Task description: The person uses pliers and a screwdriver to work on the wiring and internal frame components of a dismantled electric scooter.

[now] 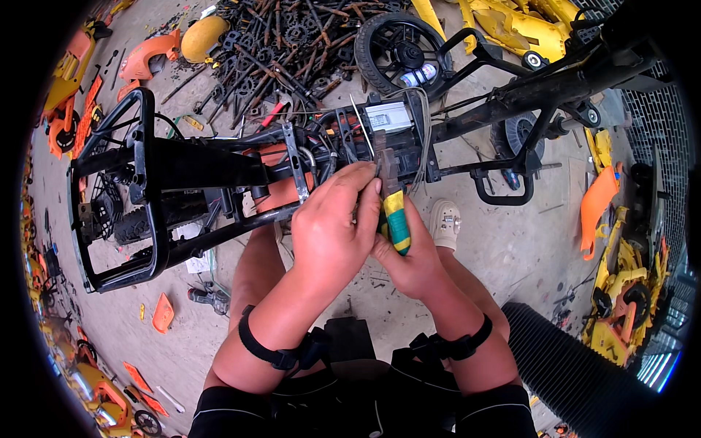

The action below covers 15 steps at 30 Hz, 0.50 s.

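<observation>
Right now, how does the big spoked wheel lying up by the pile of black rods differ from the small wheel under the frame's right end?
The big spoked wheel lies flat and loose on the ground; the small wheel seems mounted under the black frame. The big wheel shows open spokes, while the small wheel is partly hidden behind the frame's bars. The big wheel looks clearly larger. Both are black with ribbed tyres.

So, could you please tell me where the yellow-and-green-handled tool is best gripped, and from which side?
Probably by the yellow-and-green handle, from below, on the person's side. Its working end points up into the black frame among wires, so only the handle is free. The right hand already wraps it; the left hand lies alongside.
</observation>
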{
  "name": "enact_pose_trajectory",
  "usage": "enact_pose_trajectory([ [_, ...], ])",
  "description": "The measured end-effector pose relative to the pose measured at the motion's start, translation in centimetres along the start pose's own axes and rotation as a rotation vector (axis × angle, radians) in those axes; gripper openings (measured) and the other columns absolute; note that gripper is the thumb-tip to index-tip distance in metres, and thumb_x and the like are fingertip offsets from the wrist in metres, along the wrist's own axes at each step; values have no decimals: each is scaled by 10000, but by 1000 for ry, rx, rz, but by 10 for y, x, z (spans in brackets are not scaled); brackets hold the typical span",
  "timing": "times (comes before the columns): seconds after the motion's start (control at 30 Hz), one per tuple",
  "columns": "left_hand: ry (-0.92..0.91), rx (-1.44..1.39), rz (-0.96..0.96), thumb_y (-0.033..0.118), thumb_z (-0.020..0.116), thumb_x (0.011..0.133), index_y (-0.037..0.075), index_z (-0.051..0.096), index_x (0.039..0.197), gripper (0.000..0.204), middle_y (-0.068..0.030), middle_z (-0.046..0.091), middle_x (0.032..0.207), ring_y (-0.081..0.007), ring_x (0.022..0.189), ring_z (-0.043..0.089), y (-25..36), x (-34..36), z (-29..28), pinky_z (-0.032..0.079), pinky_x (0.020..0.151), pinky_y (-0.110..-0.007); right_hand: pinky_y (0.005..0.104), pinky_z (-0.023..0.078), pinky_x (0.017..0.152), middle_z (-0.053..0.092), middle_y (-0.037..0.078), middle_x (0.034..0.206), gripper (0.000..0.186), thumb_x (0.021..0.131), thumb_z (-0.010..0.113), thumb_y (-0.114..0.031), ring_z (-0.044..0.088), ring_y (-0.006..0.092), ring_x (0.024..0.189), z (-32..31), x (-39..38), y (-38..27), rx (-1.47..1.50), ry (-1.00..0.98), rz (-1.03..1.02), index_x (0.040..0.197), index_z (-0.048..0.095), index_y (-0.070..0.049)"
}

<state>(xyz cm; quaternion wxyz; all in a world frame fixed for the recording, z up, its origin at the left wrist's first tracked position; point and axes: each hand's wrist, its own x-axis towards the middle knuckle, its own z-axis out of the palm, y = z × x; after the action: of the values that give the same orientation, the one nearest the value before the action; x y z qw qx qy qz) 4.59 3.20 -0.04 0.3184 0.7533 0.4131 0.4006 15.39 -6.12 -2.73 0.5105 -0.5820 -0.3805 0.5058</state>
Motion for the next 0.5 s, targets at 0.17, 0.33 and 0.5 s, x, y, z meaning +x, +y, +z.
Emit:
enact_pose_trajectory([
  [0.17, -1, -15, 2, 46, 709, 846, 11, 677, 986, 147, -143, 718, 993, -308, 851, 710, 0, 1, 0, 571, 730, -350, 324, 503, 769, 628, 82, 979, 435, 919, 606, -66, 620, 162, 861, 1, -1, -6, -8, 35, 15, 1312, 424, -39],
  [0.33, 14, -37, -1, 40, 712, 844, 11, 675, 985, 148, -141, 718, 993, -305, 852, 709, 2, 1, -1, 569, 732, -347, 326, 509, 742, 649, 86, 928, 404, 908, 610, -65, 638, 174, 823, 3, 0, -10, -20, 51, 57, 1274, 441, -37],
  [0.5, -1, -66, -2, 47, 704, 856, 13, 671, 986, 138, -142, 714, 990, -306, 849, 707, 1, 3, -3, 566, 735, -345, 322, 512, 725, 654, 88, 924, 391, 898, 609, -52, 650, 177, 812, 5, 0, -4, 4, 62, 53, 1255, 451, -33],
])
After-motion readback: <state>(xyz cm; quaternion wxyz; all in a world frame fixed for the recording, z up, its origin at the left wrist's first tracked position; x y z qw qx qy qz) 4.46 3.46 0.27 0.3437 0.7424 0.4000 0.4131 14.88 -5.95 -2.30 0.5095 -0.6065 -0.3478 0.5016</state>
